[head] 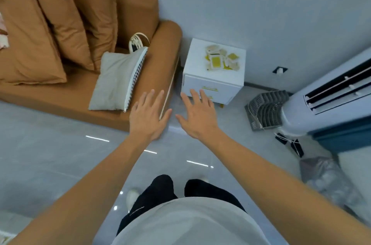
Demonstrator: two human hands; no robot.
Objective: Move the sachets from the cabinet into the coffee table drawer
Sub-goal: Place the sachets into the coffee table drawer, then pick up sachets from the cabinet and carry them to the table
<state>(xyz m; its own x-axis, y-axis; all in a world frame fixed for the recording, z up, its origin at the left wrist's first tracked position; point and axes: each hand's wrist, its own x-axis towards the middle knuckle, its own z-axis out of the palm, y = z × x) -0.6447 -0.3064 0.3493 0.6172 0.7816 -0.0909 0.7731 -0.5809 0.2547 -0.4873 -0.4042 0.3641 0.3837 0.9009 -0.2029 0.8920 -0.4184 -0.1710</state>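
Note:
A small white cabinet (197, 60) with two drawers stands against the wall, right of the sofa. Several yellow and beige sachets (221, 60) lie in a loose pile on its top. My left hand (147, 115) is stretched out in front of me with its fingers spread, holding nothing, over the sofa's front corner. My right hand (197, 115) is likewise spread and holds nothing; its fingertips overlap the cabinet's lower drawer front in the view. Both hands are short of the sachets. The coffee table is out of view.
A brown sofa (158, 44) with cushions, a grey pillow (116, 80) and a bag fills the left. A standing air conditioner (331, 102) and a grey vent grille (265, 110) are at the right, with a plastic bag (327, 176) below. Glossy grey floor tiles lie underfoot.

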